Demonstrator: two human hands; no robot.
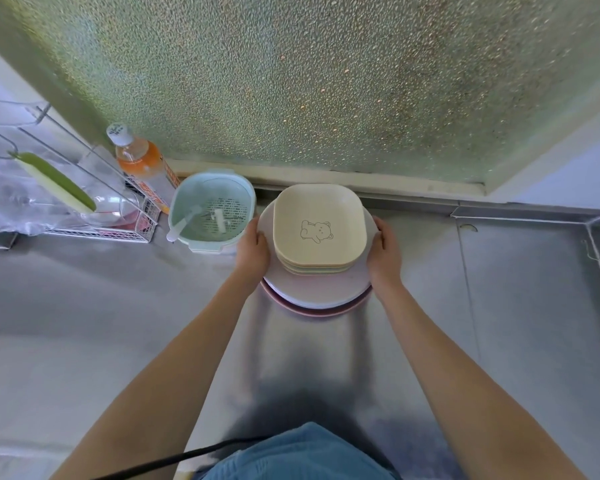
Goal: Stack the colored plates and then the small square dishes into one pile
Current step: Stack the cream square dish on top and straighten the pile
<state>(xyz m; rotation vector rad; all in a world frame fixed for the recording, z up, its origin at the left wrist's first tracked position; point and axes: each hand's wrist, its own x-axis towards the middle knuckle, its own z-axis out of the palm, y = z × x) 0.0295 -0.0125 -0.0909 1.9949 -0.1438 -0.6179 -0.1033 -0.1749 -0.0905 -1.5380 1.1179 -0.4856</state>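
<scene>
Square dishes (pixel 319 226) nested atop round plates (pixel 321 294); left hand (pixel 253 251) and right hand (pixel 383 252) grasp the plates' opposite rims.

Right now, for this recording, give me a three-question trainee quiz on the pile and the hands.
1. True or false: the square dishes sit on top of the round plates.
2. Which hand is nearer the green strainer basket? A left hand, B right hand
3. What drawing is on the top dish?

Key: 1 true; 2 A; 3 a bear.
</scene>
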